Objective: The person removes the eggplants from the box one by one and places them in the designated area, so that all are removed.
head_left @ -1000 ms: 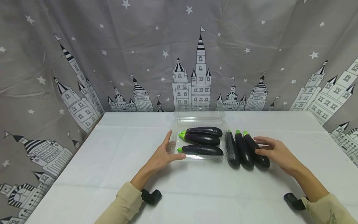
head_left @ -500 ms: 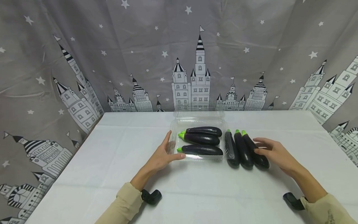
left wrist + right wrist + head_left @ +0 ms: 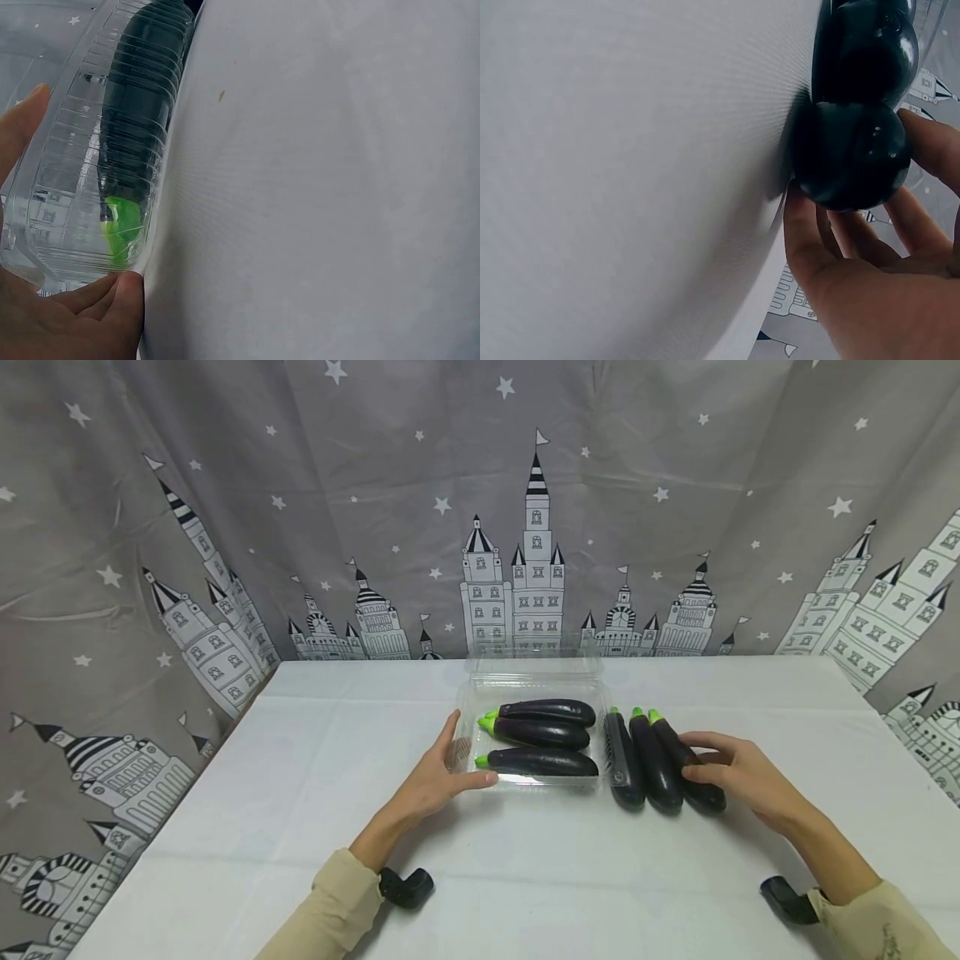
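Observation:
A clear plastic clamshell container (image 3: 542,782) lies with its lid up, and three eggplants (image 3: 536,732) with bright green stem ends are inside. My left hand (image 3: 431,785) rests against its near left corner, thumb stretched along the front rim and fingers at the left wall. Three more eggplants (image 3: 655,768) lie side by side just right of the container, stems pointing away. With thumb and fingers, my right hand (image 3: 738,777) grips the rightmost eggplant (image 3: 697,785). In the right wrist view the rounded end of that eggplant (image 3: 851,157) sits between thumb and fingers, near the cloth.
A white cloth covers the table (image 3: 517,877). Behind it hangs a grey curtain (image 3: 390,485) printed with castles and stars. The raised transparent lid (image 3: 535,667) stands near the back edge. Black wrist mounts (image 3: 407,887) jut out from both sleeves.
The fingers of my right hand have settled closer around the rightmost eggplant, which has shifted very slightly. My left hand and the container have stayed put.

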Motion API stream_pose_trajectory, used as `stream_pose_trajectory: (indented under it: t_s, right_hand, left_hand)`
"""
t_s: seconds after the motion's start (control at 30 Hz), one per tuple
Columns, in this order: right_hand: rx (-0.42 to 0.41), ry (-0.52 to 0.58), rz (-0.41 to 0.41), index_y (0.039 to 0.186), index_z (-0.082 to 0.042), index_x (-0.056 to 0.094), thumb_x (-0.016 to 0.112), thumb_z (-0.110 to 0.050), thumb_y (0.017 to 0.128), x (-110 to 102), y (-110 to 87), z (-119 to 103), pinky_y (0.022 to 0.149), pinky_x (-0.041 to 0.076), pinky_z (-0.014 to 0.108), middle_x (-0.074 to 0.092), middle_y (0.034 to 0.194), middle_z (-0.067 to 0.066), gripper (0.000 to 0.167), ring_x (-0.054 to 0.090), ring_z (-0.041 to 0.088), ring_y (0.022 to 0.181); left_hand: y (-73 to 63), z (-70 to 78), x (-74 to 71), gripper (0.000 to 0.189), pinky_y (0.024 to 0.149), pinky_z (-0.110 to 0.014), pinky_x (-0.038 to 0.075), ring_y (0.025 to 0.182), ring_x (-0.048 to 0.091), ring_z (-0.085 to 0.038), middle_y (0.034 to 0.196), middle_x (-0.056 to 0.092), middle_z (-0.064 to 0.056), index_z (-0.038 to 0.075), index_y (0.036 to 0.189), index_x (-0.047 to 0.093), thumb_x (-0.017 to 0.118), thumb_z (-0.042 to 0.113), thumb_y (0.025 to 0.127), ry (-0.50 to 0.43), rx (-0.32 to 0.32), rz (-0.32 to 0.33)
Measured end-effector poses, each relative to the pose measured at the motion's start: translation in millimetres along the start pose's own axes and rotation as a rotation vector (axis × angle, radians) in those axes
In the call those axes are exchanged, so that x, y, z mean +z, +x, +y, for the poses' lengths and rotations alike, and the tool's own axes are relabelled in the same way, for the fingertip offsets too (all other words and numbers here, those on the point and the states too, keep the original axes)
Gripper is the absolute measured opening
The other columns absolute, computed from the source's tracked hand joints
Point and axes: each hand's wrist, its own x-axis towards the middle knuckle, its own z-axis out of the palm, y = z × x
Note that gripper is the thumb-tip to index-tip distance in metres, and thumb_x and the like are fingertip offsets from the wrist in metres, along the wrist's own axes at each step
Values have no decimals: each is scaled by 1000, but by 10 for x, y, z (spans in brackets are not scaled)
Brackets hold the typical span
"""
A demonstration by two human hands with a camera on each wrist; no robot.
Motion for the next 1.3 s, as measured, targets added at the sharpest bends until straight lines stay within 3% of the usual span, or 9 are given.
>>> stream_pose_trajectory:
  t_s: [0.27,0.5,0.73,1.13,1.3]
  right_hand:
    - [-16,-3,8,141,8,46,68,-22,94,2,2,-4,97,40,62,48,139,31,60,51,48,122]
    - [-27,-5,3,140,9,46,68,-17,94,13,31,11,97,41,57,47,139,31,58,50,47,123]
    - [-27,16,-1,142,8,44,66,-18,95,10,17,11,99,37,65,47,139,33,58,48,49,124]
    - [-7,26,24,144,6,43,65,-25,96,-7,-7,-7,99,34,68,51,135,34,61,49,49,124]
    - [-4,28,39,144,6,42,66,-25,96,-12,-21,-33,100,28,71,46,139,33,62,43,50,128]
  left_hand:
    - [-5,17,-1,118,112,-59,22,146,20,-38,159,23,-22,25,160,5,86,36,75,-9,3,-1]
    - [-10,19,-6,118,112,-59,21,146,20,-37,159,22,-21,26,160,5,86,36,75,-12,-2,0]
    - [-7,11,-7,118,112,-59,21,146,19,-37,159,21,-21,26,160,6,86,35,75,-16,-4,0]
    - [-5,23,-4,114,108,-57,32,144,27,-37,155,31,-22,27,159,10,87,28,75,-67,-20,2]
    - [-8,28,-5,113,108,-57,32,144,27,-36,155,32,-21,27,158,12,88,27,75,-66,-24,9]
